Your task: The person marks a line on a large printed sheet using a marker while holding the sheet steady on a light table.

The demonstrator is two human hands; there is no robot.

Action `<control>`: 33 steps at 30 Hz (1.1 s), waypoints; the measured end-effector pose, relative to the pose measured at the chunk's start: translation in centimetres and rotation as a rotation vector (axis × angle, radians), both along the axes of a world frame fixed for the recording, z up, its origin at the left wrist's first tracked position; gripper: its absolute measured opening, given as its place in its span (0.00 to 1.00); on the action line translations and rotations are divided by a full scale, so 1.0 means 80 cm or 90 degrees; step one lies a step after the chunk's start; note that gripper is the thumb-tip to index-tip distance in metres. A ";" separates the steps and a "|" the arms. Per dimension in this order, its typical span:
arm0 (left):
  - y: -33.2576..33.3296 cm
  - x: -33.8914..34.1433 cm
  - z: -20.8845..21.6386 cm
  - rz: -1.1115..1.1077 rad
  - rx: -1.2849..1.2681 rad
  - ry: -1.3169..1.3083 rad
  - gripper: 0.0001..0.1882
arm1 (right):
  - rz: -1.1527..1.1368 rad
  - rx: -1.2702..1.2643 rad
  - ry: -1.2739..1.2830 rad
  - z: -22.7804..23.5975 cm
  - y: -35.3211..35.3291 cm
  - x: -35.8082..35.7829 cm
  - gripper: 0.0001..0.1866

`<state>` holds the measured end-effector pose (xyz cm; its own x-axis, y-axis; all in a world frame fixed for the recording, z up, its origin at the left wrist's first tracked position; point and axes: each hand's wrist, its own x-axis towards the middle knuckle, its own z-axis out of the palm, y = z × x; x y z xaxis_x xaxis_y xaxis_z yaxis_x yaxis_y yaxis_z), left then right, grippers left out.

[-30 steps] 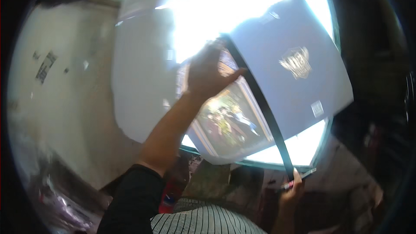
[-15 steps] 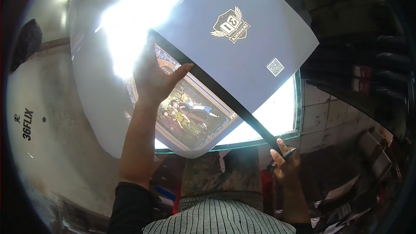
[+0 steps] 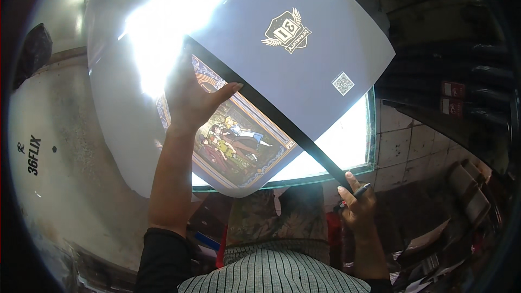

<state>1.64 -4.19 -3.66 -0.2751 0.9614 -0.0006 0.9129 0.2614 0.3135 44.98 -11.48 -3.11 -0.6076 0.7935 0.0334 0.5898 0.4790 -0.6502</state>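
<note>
A large dark-blue printed sheet [image 3: 309, 95] lies over a brightly lit glass table [image 3: 347, 146]. It bears a gold winged emblem, a small square code and a colourful illustration [image 3: 233, 146] of several figures. Running diagonally over it is a long black straightedge [image 3: 282, 125]. My left hand [image 3: 192, 103] lies across the upper part of the straightedge, thumb stretched out on it; glare and shadow hide most of its fingers. At the straightedge's near right end is my right hand [image 3: 359, 203], fingertips touching it, with a slim dark pen [image 3: 362, 189] held between the fingers.
A pale panel or tabletop [image 3: 65, 173] with dark lettering stands at the left. Strong light [image 3: 168, 27] washes out the sheet's upper left. White tiles [image 3: 401, 130] show beyond the glass edge. Cardboard boxes [image 3: 475, 192] and loose papers [image 3: 426, 239] are piled at the lower right.
The sheet and glass edge appear slightly farther left in view. The right hand's fingers shift very little; the left hand stays on the straightedge.
</note>
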 end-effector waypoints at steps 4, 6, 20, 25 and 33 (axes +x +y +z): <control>0.002 0.002 0.010 -0.007 -0.040 -0.018 0.63 | 0.008 -0.016 -0.001 -0.001 0.000 0.002 0.26; 0.008 0.004 0.024 -0.008 -0.061 -0.032 0.64 | -0.005 -0.028 0.010 0.002 0.003 0.006 0.26; 0.000 -0.002 0.010 -0.009 -0.003 0.022 0.66 | 0.030 -0.012 0.061 0.019 0.046 -0.031 0.16; 0.004 -0.001 0.017 0.020 -0.127 -0.027 0.69 | 0.104 -0.047 -0.033 0.015 0.045 -0.030 0.19; 0.009 0.006 0.016 -0.035 0.106 0.025 0.62 | 0.108 -0.054 -0.036 0.014 0.048 -0.027 0.20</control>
